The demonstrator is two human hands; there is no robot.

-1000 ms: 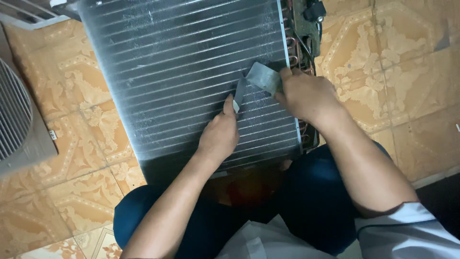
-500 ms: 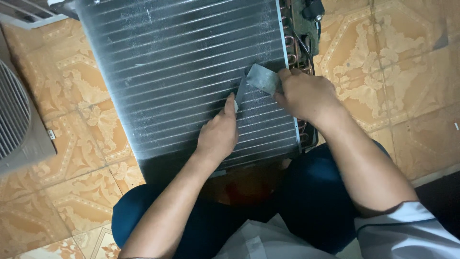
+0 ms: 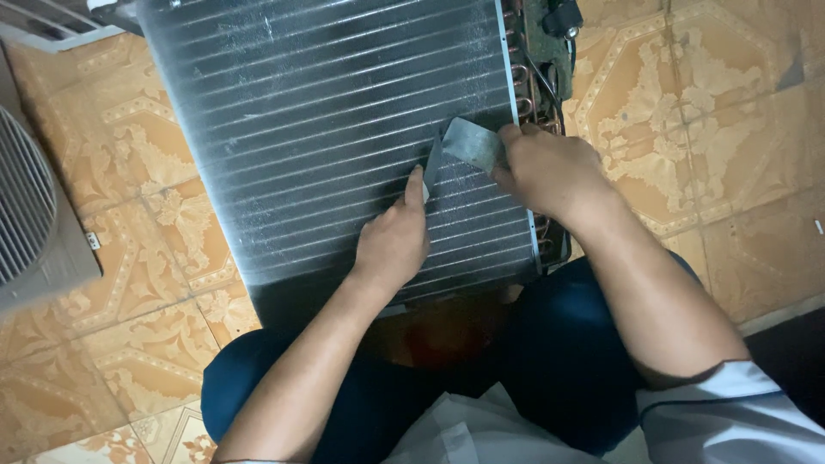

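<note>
**Grey sheet pressed on the finned coil**

Your right hand (image 3: 550, 167) pinches a thin, dull grey metal sheet (image 3: 468, 142) in its fingers, flat against the finned coil (image 3: 326, 129), a ribbed silvery panel with fine horizontal ridges. Your left hand (image 3: 395, 241) rests beside it, fingers curled, thumb touching the sheet's edge. Copper tube bends (image 3: 524, 82) line the coil's right side. It lies on an ornate orange tiled floor (image 3: 713, 112); a grey slatted grille (image 3: 30, 206) sits left.

Both hands, left hand (image 3: 391, 245) and right hand (image 3: 546, 167), press a grey metal piece (image 3: 468, 144) against the finned coil (image 3: 344, 129).
</note>
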